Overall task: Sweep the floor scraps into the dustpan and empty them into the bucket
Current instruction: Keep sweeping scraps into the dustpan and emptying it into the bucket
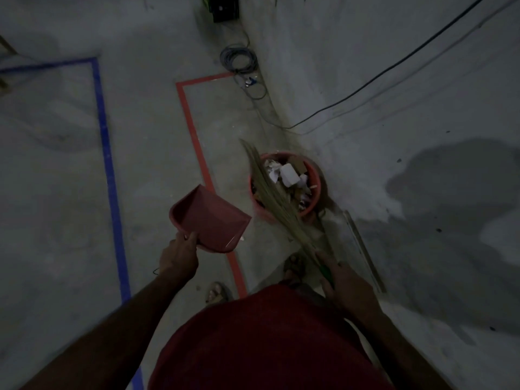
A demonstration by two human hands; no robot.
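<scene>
My left hand grips the near edge of a red dustpan, held above the floor to the left of the bucket; its inside looks bare. My right hand holds the green handle of a straw broom, whose bristles reach up and left across the bucket's mouth. The red bucket stands on the floor by the wall and is full of white paper scraps and cardboard pieces.
Red tape and blue tape mark lines on the grey concrete floor. A coil of cable lies at the wall's foot, a black cable runs along the wall. My sandalled feet stand near the bucket.
</scene>
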